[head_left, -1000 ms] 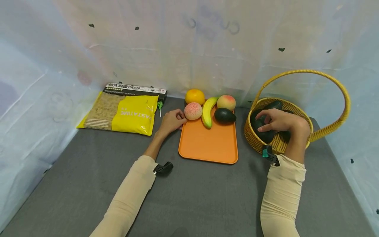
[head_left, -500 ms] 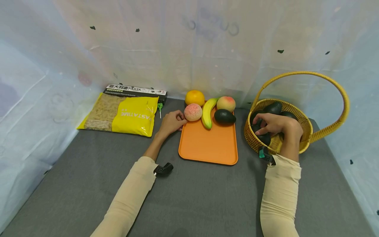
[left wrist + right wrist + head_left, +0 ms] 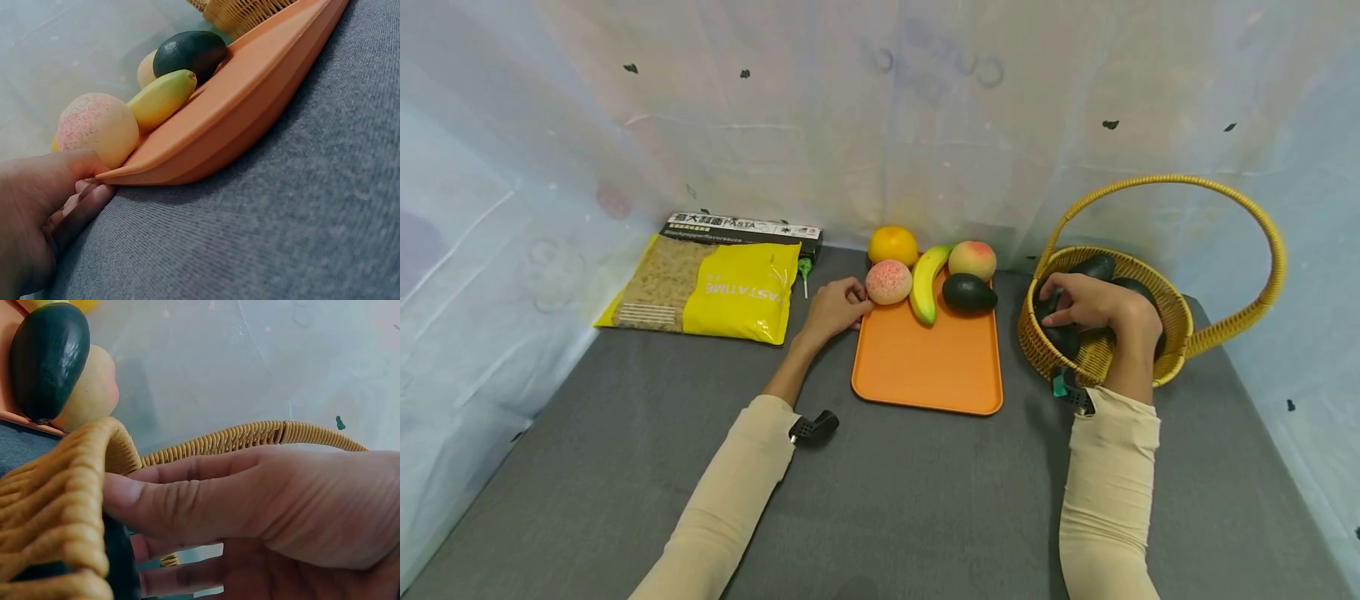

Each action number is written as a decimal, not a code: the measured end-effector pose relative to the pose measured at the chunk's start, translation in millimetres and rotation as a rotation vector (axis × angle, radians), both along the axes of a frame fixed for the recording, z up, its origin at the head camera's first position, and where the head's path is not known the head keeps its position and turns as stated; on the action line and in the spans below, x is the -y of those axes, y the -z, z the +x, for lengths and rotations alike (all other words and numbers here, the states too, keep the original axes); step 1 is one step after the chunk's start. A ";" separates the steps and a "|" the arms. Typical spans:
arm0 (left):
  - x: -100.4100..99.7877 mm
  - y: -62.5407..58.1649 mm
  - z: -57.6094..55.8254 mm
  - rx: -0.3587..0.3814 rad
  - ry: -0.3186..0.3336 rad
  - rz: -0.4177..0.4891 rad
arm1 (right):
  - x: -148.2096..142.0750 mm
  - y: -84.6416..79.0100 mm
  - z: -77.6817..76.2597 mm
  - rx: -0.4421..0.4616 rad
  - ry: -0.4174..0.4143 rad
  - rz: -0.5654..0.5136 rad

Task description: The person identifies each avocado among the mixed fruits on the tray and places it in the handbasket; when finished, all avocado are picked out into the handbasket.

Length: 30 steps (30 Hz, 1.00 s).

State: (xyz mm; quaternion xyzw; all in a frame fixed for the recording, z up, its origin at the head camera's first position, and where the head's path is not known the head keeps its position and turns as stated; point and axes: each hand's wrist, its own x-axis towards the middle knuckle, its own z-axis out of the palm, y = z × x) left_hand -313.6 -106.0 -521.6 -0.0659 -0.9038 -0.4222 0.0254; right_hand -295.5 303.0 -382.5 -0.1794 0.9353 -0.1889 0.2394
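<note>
My left hand (image 3: 835, 310) pinches the left rim of an orange tray (image 3: 928, 367); in the left wrist view the thumb (image 3: 87, 164) lies over the rim with fingers beneath. On the tray's far half lie a speckled pink peach (image 3: 889, 282), a banana (image 3: 922, 298), an avocado (image 3: 968, 293), a second peach (image 3: 973, 260) and an orange (image 3: 892, 247). My right hand (image 3: 1097, 302) reaches inside a wicker basket (image 3: 1036, 346), thumb and fingers round a dark avocado (image 3: 119, 556). More avocados (image 3: 1096, 267) lie about it, partly hidden by the hand.
The basket's tall handle (image 3: 1180, 179) arches over the right hand. At left lie a yellow pasta bag (image 3: 745, 287), a black pasta box (image 3: 811, 237) behind it and a green lollipop (image 3: 806, 268). A pale sheet (image 3: 850, 125) hangs behind the grey table.
My right hand has moved slightly left and deeper into the basket, its fingers closing round an avocado. The left hand and tray have stayed put.
</note>
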 end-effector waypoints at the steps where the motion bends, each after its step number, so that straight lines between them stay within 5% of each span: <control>1: -0.1 -0.1 -0.1 -0.001 0.000 0.001 | -0.1 -0.6 0.3 0.000 0.008 -0.006; 16: 0.4 -1.4 0.2 -0.003 -0.001 -0.004 | -5.2 -6.4 0.9 0.006 0.010 -0.001; 30: 0.0 -0.4 0.9 -0.010 0.002 0.015 | -0.7 -19.0 12.1 -0.135 -0.010 0.062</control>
